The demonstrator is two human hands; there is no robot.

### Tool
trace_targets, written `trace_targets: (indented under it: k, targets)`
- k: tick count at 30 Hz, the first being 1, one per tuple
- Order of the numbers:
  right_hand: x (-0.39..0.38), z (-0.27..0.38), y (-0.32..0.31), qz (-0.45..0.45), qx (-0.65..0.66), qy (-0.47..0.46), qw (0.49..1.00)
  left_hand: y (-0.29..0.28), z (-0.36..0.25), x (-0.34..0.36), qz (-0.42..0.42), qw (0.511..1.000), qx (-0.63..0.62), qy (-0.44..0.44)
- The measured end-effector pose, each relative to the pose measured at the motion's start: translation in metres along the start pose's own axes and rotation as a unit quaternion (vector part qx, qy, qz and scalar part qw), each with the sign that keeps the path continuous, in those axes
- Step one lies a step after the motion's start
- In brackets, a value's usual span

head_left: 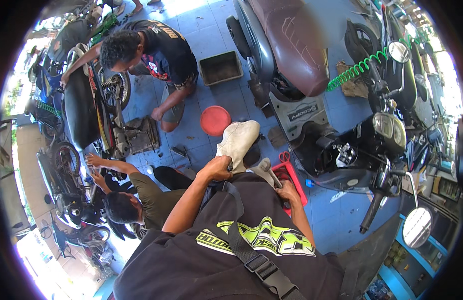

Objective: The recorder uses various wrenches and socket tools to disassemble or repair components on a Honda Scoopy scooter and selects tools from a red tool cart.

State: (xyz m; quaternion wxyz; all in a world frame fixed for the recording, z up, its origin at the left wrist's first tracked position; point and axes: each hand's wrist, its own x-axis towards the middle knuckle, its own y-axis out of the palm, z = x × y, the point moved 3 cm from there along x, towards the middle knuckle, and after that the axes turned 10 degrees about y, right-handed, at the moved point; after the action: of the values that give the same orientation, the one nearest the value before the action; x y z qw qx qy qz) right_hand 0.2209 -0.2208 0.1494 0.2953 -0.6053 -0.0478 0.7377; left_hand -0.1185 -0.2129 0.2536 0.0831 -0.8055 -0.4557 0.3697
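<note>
Ideally, the slim metal tool, just left of the red basket, wants a firm grip from the right hand closed around it, while the left hand, farther left of that basket, curls around a dark object I cannot identify.

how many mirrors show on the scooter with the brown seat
2: the upper mirror, near the picture's upper right, and the lower mirror, near its lower right.
</note>
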Motion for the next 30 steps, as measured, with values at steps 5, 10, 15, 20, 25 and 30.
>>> trace_targets:
  k: [5, 10, 15, 20, 25, 30]
  targets:
    - [0.036, 0.012, -0.014, 0.039, 0.037, -0.042, 0.998, -0.038, 0.002, 0.073, 0.088, 0.990, 0.099, -0.054]
    - [0.092, 0.010, -0.016, -0.021, 0.099, 0.018, 0.995, -0.094, 0.070, 0.207, -0.011, 0.997, 0.051, -0.057]
    - [0.228, 0.007, -0.041, -0.248, 0.103, 0.032, 0.963, -0.133, 0.248, 0.335, -0.154, 0.960, 0.089, -0.216]
    - [0.350, -0.006, -0.034, -0.453, 0.052, -0.011, 0.890, -0.089, 0.392, 0.394, 0.000, 0.933, 0.218, -0.287]
    - [0.439, -0.032, 0.022, -0.410, 0.035, -0.013, 0.911, -0.034, 0.464, 0.489, 0.090, 0.926, 0.295, -0.215]
    - [0.480, -0.037, 0.061, -0.243, -0.024, -0.098, 0.965, 0.002, 0.509, 0.549, 0.123, 0.911, 0.354, -0.170]
